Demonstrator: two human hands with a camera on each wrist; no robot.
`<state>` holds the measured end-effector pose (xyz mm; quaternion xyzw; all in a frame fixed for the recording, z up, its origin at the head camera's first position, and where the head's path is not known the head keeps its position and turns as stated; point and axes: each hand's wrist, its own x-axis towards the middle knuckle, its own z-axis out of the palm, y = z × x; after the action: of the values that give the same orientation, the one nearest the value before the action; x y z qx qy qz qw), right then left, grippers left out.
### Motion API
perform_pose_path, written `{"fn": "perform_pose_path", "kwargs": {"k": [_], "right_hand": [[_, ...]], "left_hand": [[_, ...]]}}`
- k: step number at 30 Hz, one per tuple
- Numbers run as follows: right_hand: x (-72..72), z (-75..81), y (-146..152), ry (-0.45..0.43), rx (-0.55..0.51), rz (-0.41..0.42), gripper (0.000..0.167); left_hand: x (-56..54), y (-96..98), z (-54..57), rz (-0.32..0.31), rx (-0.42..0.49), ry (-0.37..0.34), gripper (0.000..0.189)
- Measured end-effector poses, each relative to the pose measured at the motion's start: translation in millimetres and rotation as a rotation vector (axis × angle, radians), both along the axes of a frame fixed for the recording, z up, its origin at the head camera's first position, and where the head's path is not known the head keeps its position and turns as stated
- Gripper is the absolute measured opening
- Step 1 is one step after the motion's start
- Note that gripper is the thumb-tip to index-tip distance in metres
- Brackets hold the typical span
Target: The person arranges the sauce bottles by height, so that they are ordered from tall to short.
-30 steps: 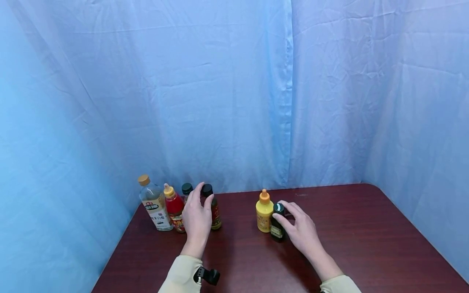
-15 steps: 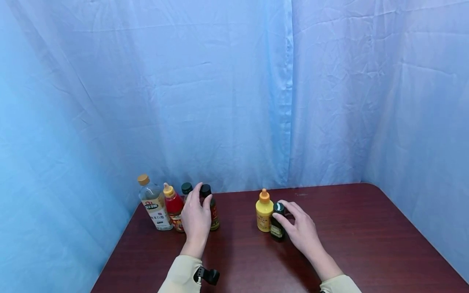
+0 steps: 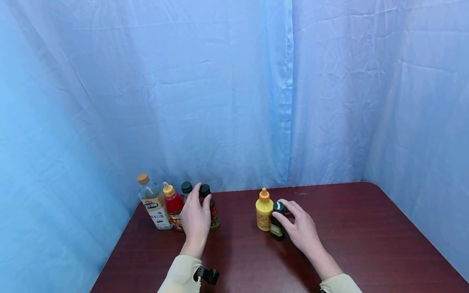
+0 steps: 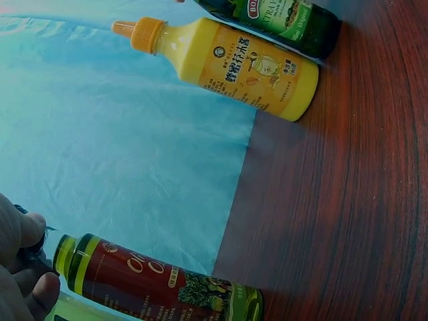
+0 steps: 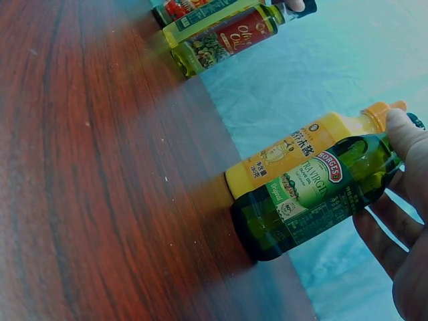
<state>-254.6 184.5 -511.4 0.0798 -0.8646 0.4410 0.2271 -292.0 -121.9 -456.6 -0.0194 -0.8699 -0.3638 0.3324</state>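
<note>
At the left, my left hand (image 3: 196, 221) pinches the black cap of an olive oil bottle (image 4: 150, 281) with a dark red label. That bottle stands upright beside a green-capped bottle (image 3: 187, 187), which my hand partly hides. On the right, my right hand (image 3: 302, 232) grips a dark green olive oil bottle (image 5: 314, 190) around its neck and cap, thumb on the near side. A yellow squeeze bottle (image 3: 264, 213) with an orange nozzle cap stands right beside this green bottle, on its left.
Farther left stand a red squeeze bottle (image 3: 174, 205) with a yellow cap and a clear vinegar bottle (image 3: 156, 209) with a tan cap. The dark red wooden table (image 3: 242, 260) ends at a blue curtain (image 3: 227, 101) behind the bottles.
My left hand and its olive oil bottle have shifted slightly left, closer to the green-capped bottle. The right hand keeps its grip in nearly the same place.
</note>
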Motion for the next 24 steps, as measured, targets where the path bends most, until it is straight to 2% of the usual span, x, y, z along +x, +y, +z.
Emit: {"fn": "perform_pose_path", "kwargs": {"k": [7, 15, 19, 24], "right_hand": [[-0.5, -0.3, 0.5, 0.0, 0.002, -0.001, 0.04], [-0.5, 0.0, 0.1, 0.012, 0.003, 0.002, 0.04], [-0.9, -0.4, 0.1, 0.011, 0.002, 0.003, 0.04], [-0.2, 0.3, 0.1, 0.001, 0.007, 0.005, 0.04]], "left_hand": [[0.5, 0.0, 1.9, -0.003, -0.005, -0.027, 0.053], [3.1, 0.1, 5.6, 0.0, -0.024, -0.005, 0.054], [5.2, 0.3, 7.7, 0.004, -0.05, 0.037, 0.054], [8.6, 3.3, 11.2, 0.007, -0.109, 0.136, 0.055]]}}
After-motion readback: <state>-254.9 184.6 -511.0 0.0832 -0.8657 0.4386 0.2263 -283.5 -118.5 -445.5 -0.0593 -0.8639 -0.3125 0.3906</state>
